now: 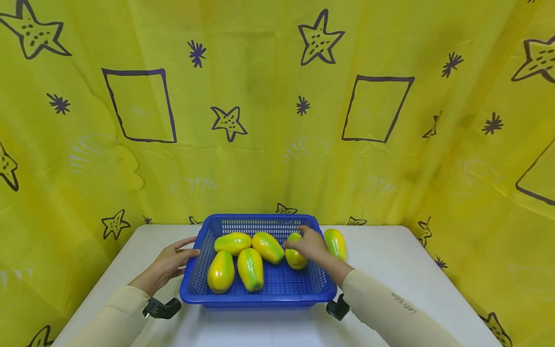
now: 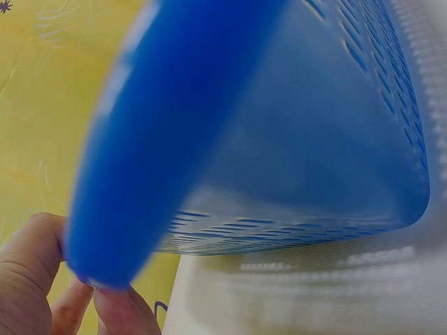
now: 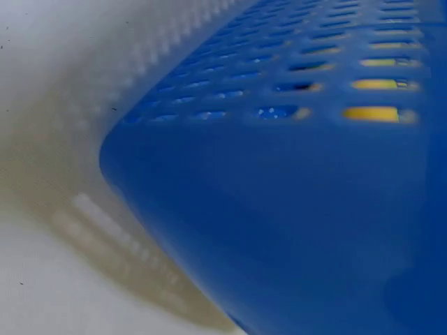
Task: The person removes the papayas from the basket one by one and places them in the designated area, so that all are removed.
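Five yellow-green, oval papayas (image 1: 250, 271) occupy the blue plastic basket (image 1: 260, 299); left hand (image 1: 169, 262) grips left rim (image 1: 190, 270); right hand (image 1: 311, 245) spans the basket's rightmost papaya (image 1: 297, 260), grip indeterminable.

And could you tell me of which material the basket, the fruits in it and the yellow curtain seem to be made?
The basket looks like moulded plastic, smooth and slightly shiny: rounded rim, regular slots in its walls. The fruits have smooth, glossy skin with highlights; whether real or artificial, I cannot tell. The curtain, faintly shiny with soft creases, may be plastic sheet or cloth.
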The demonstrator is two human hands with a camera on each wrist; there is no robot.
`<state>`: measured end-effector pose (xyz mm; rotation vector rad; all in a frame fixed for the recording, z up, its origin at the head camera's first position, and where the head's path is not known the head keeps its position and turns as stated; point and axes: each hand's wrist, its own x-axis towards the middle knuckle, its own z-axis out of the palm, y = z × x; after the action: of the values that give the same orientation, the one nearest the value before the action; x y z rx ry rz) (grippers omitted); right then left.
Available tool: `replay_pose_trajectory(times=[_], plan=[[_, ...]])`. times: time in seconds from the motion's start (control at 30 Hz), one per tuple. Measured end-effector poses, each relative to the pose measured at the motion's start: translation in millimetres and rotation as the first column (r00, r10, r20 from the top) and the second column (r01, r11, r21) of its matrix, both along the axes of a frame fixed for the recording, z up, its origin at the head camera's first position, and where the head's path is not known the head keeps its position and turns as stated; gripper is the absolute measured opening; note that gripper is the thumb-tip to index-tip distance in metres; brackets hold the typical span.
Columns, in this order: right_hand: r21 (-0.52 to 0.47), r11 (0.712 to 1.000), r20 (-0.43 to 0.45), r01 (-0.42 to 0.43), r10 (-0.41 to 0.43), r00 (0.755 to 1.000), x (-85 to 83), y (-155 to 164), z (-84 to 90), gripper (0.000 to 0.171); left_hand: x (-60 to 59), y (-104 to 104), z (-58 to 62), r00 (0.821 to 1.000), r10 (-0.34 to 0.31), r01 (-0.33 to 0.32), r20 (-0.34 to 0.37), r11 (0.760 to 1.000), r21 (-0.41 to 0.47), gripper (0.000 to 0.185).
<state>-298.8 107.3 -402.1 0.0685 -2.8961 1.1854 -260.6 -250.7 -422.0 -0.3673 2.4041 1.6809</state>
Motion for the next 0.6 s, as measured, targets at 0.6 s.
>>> replay_pose_trajectory(times=[0.6], plan=[[-0.018, 0.999, -0.107, 0.037, -0.039, 0.994, 0.2, -10, -32.0, 0.074, 0.6, 0, 0.4, 1.000, 0.000, 0.000, 0.001, 1.000, 0.013, 0.067]])
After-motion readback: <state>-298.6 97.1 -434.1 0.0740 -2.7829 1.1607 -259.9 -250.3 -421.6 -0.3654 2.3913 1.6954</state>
